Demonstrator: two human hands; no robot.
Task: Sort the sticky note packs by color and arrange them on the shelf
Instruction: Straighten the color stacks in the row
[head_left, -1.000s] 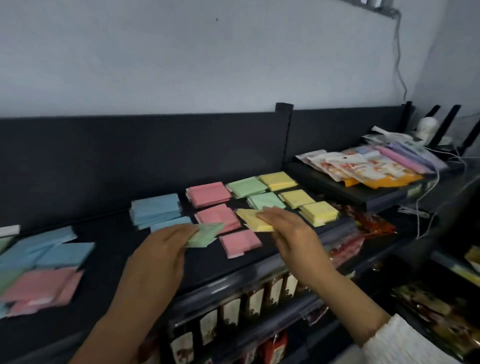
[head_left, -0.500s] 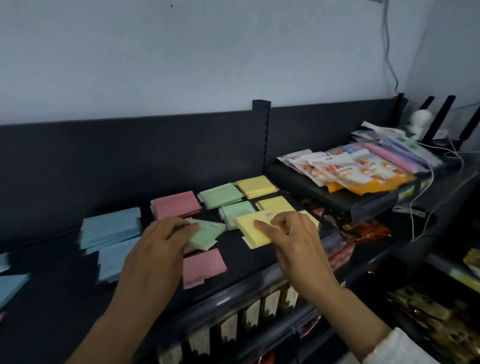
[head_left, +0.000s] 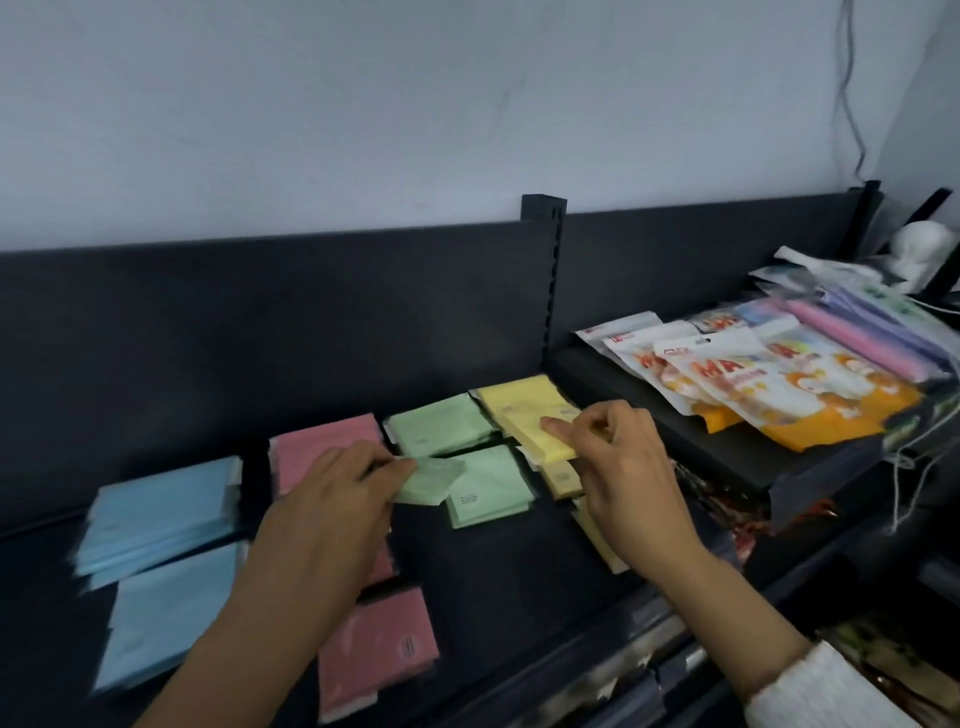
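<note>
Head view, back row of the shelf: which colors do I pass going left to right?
blue stack → pink stack → green stack → yellow stack → then, on the raised shelf, printed snack-style bags.

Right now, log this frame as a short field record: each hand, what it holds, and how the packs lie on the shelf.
left hand: pinching a green pack above the shelf
right hand: holding a yellow pack at the yellow stack
columns, left to right: blue packs, pink packs, green packs, yellow
right of divider: printed pouches
</note>
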